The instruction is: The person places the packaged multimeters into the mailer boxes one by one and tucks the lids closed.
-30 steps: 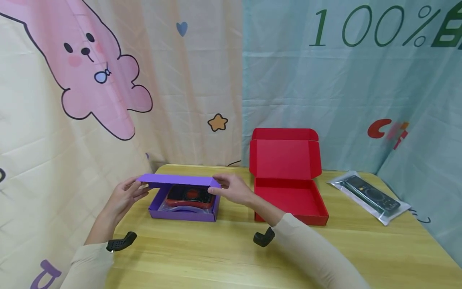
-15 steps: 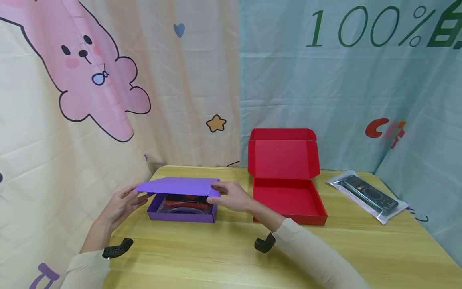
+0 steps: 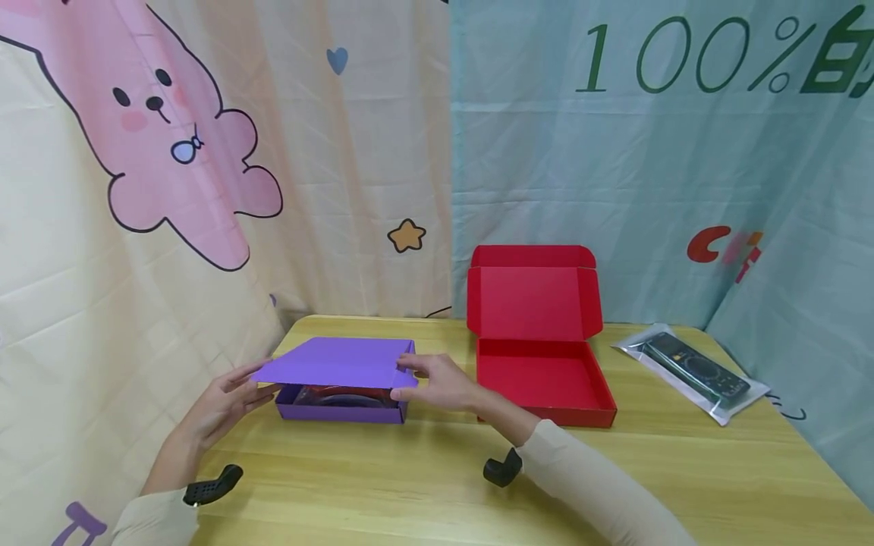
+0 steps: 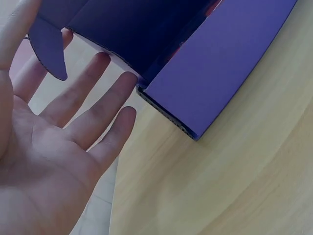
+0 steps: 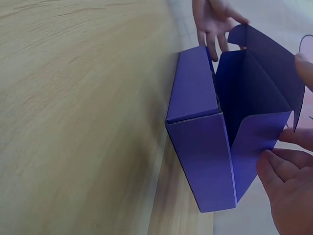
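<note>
A purple cardboard box [image 3: 341, 413] stands at the left of the table, its lid [image 3: 337, 364] partly lowered over it. Under the lid, a red and black thing in clear wrap [image 3: 348, 397] shows through the front gap; most of it is hidden. My left hand [image 3: 221, 406] is at the box's left side, fingers extended. In the left wrist view, its fingertips touch the box's side wall near the lid flap [image 4: 49, 49]. My right hand [image 3: 440, 385] grips the lid's front right corner, the thumb by the front flap [image 5: 274, 63] and the fingers against the side flap [image 5: 254, 152].
An open red box [image 3: 546, 417] stands right of the purple one, its lid upright against the curtain. Farther right lies a black multimeter [image 3: 696, 368] in a clear bag. Printed curtains [image 3: 546, 167] enclose the wooden table [image 3: 382, 485] at the back and sides.
The purple lid has swung down and forward, hiding more of the wrapped thing. My right hand has come down with it, and the left hand has sunk slightly too.
</note>
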Tool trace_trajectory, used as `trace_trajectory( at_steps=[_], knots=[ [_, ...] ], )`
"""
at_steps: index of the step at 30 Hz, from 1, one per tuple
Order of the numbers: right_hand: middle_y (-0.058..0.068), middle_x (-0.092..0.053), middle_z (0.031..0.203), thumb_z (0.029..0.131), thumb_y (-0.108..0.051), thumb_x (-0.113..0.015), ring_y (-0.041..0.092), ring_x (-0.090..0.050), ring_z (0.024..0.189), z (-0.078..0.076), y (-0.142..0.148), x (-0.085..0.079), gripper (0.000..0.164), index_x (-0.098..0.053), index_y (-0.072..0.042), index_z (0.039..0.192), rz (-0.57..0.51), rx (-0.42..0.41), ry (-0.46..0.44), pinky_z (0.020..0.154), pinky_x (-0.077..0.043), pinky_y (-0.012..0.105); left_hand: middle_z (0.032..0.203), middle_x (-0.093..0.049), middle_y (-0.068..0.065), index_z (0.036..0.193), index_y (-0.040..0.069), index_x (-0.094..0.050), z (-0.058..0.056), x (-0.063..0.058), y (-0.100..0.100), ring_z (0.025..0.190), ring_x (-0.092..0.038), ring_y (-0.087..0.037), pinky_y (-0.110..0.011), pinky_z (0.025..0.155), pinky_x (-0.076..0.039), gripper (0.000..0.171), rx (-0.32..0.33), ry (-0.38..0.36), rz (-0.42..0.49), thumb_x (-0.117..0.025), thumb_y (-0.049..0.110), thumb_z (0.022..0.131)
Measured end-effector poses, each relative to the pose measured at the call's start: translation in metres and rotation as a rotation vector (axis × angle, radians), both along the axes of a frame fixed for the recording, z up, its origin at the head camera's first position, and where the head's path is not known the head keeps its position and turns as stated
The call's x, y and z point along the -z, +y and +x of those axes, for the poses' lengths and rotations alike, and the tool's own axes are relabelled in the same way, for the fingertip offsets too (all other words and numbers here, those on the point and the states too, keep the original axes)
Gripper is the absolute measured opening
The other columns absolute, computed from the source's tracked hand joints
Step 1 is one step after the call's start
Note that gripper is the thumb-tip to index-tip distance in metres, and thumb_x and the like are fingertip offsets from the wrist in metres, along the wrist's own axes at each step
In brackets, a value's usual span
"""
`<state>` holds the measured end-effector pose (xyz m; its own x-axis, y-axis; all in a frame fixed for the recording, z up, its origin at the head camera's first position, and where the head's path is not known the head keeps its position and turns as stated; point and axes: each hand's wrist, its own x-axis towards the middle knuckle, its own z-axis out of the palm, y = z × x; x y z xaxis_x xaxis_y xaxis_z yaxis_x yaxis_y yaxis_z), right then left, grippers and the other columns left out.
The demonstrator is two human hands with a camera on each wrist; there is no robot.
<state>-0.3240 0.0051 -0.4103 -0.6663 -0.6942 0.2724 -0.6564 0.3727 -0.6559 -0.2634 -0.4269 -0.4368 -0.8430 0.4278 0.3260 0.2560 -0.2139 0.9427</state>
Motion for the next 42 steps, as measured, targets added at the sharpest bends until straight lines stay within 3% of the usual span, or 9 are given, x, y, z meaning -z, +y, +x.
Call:
trace_trajectory(
  at_steps=[6, 13, 19, 24, 28, 33, 38, 42],
  knots=[
    [0.006, -0.054, 0.151, 0.092, -0.053, -0.072, 0.024, -0.06, 0.128, 0.001, 0.001, 0.007, 0.076, -0.054, -0.006, 0.15, 0.073, -0.005, 0.038, 0.105, -0.048, 0.033, 0.142, -0.062, 0.003, 0.152, 0.006, -0.051, 0.004, 0.006, -0.006, 0.126, -0.061, -0.015, -0.031, 0.104, -0.049, 0.046, -0.051, 0.008, -0.089, -0.039, -0.006, 0.109],
    [0.007, -0.05, 0.154, 0.093, -0.059, -0.068, 0.022, -0.048, 0.141, 0.002, 0.002, 0.013, 0.078, -0.055, -0.007, 0.15, 0.156, -0.022, 0.102, 0.112, -0.042, 0.039, 0.137, -0.064, 0.006, 0.149, 0.004, -0.055, 0.011, 0.008, -0.008, 0.122, -0.062, -0.011, -0.031, 0.102, -0.05, 0.044, -0.105, -0.024, -0.185, -0.044, -0.007, 0.108],
    [0.009, -0.045, 0.158, 0.093, -0.058, -0.069, 0.026, -0.042, 0.145, 0.006, 0.003, 0.016, 0.08, -0.052, -0.006, 0.152, 0.236, -0.046, 0.167, 0.115, -0.038, 0.042, 0.138, -0.063, 0.009, 0.15, -0.005, -0.048, 0.014, 0.007, -0.011, 0.122, -0.062, -0.012, -0.03, 0.1, -0.051, 0.046, -0.142, -0.073, -0.301, -0.051, -0.007, 0.104],
    [0.011, -0.043, 0.159, 0.093, -0.057, -0.07, 0.027, -0.041, 0.145, 0.009, 0.003, 0.019, 0.083, -0.048, -0.004, 0.154, 0.279, -0.065, 0.194, 0.116, -0.037, 0.04, 0.136, -0.062, 0.009, 0.146, -0.018, -0.039, 0.016, 0.003, -0.006, 0.122, -0.061, -0.009, -0.027, 0.099, -0.051, 0.044, -0.172, -0.092, -0.345, -0.049, -0.001, 0.107],
    [0.012, -0.047, 0.156, 0.098, -0.053, -0.066, 0.027, -0.045, 0.143, 0.009, 0.001, 0.019, 0.071, -0.056, -0.004, 0.148, 0.276, -0.063, 0.214, 0.115, -0.038, 0.04, 0.132, -0.062, 0.007, 0.145, -0.022, -0.037, 0.014, 0.001, 0.001, 0.117, -0.063, -0.008, -0.026, 0.096, -0.053, 0.047, -0.242, -0.104, -0.405, -0.049, 0.006, 0.109],
    [0.011, -0.06, 0.143, 0.103, -0.042, -0.064, 0.023, -0.053, 0.136, 0.006, -0.006, 0.017, 0.048, -0.069, -0.005, 0.133, 0.237, -0.02, 0.268, 0.113, -0.041, 0.036, 0.129, -0.064, -0.005, 0.144, -0.021, -0.04, 0.009, -0.002, 0.01, 0.109, -0.067, -0.012, -0.031, 0.09, -0.058, 0.051, -0.328, -0.144, -0.443, -0.055, 0.012, 0.109],
    [0.006, -0.068, 0.131, 0.1, -0.034, -0.071, 0.018, -0.06, 0.126, 0.001, -0.012, 0.016, 0.036, -0.074, -0.007, 0.123, 0.224, -0.019, 0.326, 0.109, -0.044, 0.031, 0.128, -0.064, -0.015, 0.142, -0.018, -0.047, 0.004, -0.003, 0.018, 0.103, -0.067, -0.011, -0.031, 0.086, -0.058, 0.051, -0.414, -0.167, -0.472, -0.061, 0.015, 0.106],
    [0.003, -0.071, 0.125, 0.096, -0.033, -0.077, 0.015, -0.063, 0.119, -0.003, -0.014, 0.017, 0.035, -0.076, -0.007, 0.12, 0.263, -0.033, 0.335, 0.105, -0.047, 0.029, 0.127, -0.064, -0.021, 0.139, -0.014, -0.054, 0.002, -0.002, 0.021, 0.1, -0.065, -0.011, -0.03, 0.082, -0.057, 0.049, -0.461, -0.163, -0.563, -0.068, 0.015, 0.102]
  ],
)
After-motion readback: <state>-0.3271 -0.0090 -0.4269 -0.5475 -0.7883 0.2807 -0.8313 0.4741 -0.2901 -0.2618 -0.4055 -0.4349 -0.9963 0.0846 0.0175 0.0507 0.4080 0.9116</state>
